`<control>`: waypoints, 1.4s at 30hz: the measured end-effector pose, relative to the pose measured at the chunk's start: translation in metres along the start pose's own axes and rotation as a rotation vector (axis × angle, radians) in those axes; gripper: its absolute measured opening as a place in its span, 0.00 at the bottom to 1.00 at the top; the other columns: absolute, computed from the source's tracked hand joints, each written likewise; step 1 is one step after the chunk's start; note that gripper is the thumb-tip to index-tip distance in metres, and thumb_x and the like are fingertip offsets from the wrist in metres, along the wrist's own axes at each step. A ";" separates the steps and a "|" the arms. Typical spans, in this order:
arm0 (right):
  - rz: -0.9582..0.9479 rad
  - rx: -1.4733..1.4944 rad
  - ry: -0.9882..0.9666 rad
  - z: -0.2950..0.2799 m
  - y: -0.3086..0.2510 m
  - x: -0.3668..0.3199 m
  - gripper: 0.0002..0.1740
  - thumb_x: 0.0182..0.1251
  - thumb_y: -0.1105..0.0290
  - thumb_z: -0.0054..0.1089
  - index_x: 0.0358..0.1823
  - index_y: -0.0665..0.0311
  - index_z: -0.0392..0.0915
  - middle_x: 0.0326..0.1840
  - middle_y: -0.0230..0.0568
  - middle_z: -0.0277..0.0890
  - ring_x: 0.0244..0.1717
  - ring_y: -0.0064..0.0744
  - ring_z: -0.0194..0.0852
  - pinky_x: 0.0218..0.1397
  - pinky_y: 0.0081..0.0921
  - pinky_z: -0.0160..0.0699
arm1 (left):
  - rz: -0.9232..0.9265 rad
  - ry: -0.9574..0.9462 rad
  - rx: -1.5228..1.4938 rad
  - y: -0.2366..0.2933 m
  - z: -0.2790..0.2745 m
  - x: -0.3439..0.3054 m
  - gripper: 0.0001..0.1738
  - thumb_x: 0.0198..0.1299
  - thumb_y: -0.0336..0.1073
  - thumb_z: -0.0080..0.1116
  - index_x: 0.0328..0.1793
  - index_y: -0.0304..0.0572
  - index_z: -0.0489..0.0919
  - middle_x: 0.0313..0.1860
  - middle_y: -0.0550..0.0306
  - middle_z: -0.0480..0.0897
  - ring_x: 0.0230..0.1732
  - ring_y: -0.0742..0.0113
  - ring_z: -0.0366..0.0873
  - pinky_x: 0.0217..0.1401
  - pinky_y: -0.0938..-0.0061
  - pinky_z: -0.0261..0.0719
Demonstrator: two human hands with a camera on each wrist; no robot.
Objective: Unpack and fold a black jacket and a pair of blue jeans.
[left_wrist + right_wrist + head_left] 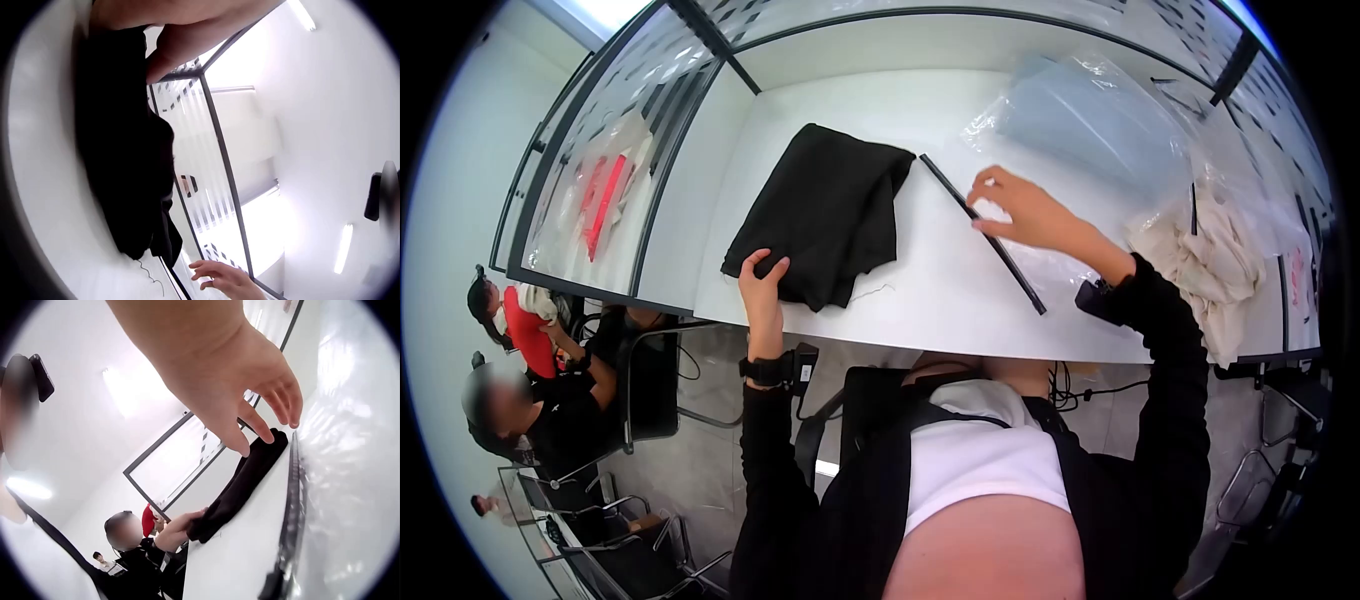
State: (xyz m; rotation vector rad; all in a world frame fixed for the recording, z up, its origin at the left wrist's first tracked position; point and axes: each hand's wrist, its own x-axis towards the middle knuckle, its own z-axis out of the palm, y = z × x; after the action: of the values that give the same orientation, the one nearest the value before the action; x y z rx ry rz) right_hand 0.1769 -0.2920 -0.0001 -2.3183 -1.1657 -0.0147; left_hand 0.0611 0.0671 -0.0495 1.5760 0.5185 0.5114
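A folded black cloth garment (830, 200) lies on the white table, a loose thread trailing from its near edge. My left hand (762, 285) grips its near left corner, thumb and fingers at the edge; in the left wrist view that hand shows at the top, over the dark cloth (119, 144). To the right lies a long, thin black strip (1010, 268), which borders clear plastic (350, 487) in the right wrist view. My right hand (1030, 212) hovers above the strip with its fingers spread and loosely bent, nothing held in them.
A clear plastic bag with light blue contents (1090, 115) lies at the back right. Crumpled beige cloth (1205, 265) sits at the right edge. Framed panels (600, 180) border the table. People sit at the left, near chairs (635, 570).
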 end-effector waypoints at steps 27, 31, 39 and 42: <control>-0.219 0.398 0.067 0.064 -0.062 0.134 0.23 0.47 0.66 0.54 0.47 0.68 0.70 0.40 0.56 0.72 0.43 0.52 0.71 0.47 0.36 0.71 | -0.170 -0.291 -0.277 0.042 0.025 -0.029 0.25 0.57 0.26 0.52 0.62 0.32 0.65 0.57 0.50 0.70 0.55 0.69 0.68 0.57 0.79 0.66; -0.186 0.232 -0.150 0.050 -0.096 0.098 0.24 0.46 0.72 0.54 0.49 0.68 0.68 0.43 0.62 0.62 0.37 0.54 0.71 0.43 0.39 0.72 | -0.253 -0.451 -0.594 0.061 0.060 -0.044 0.21 0.63 0.38 0.49 0.58 0.34 0.67 0.51 0.56 0.73 0.51 0.70 0.71 0.53 0.77 0.69; -0.306 0.622 -0.334 0.041 -0.075 0.083 0.26 0.47 0.68 0.59 0.49 0.70 0.66 0.53 0.55 0.63 0.33 0.42 0.75 0.40 0.30 0.75 | -0.236 -0.343 -0.605 0.045 0.098 -0.053 0.16 0.59 0.39 0.54 0.49 0.37 0.72 0.43 0.61 0.75 0.45 0.74 0.72 0.47 0.79 0.70; -0.117 0.785 -0.366 0.034 -0.057 0.067 0.21 0.52 0.70 0.57 0.49 0.68 0.67 0.40 0.42 0.73 0.33 0.32 0.74 0.38 0.25 0.75 | -0.327 -0.206 -0.589 0.028 0.100 -0.043 0.15 0.58 0.36 0.55 0.47 0.34 0.73 0.41 0.55 0.77 0.42 0.67 0.75 0.44 0.76 0.73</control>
State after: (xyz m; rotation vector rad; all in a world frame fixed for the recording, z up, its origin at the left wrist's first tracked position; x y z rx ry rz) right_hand 0.1685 -0.1991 0.0131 -1.5835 -1.1898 0.7191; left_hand 0.0882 -0.0394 -0.0284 0.9428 0.4086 0.2166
